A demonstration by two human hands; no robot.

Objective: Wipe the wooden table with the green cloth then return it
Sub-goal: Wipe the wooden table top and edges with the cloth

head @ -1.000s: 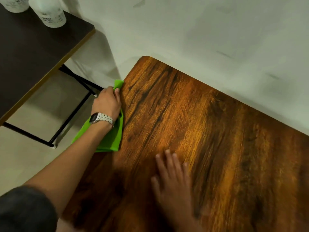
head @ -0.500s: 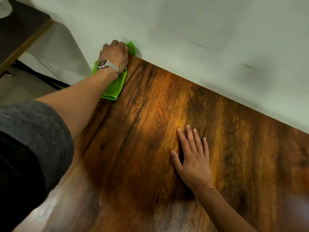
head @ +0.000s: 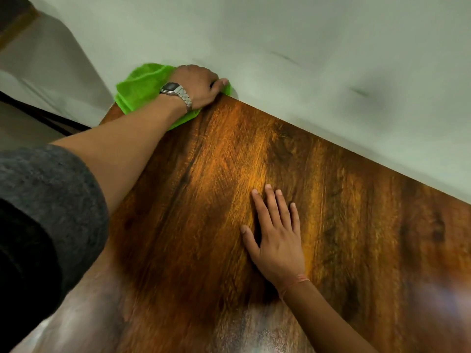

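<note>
The green cloth (head: 139,89) lies bunched at the far left corner of the wooden table (head: 356,225), right against the wall. My left hand (head: 196,85), with a metal watch on its wrist, presses down on the cloth with fingers curled over it and the thumb pointing right along the back edge. Part of the cloth is hidden under that hand and wrist. My right hand (head: 276,240) rests flat on the middle of the tabletop, fingers straight and spread, holding nothing.
A pale wall (head: 305,59) runs along the table's whole back edge. A corner of a dark side table (head: 12,19) shows at the top left, with floor and a black frame bar below it beyond the table's left edge.
My left hand has slid the cloth up the table's left edge to the far corner, then a little right along the wall. My right hand stays flat on the tabletop.
</note>
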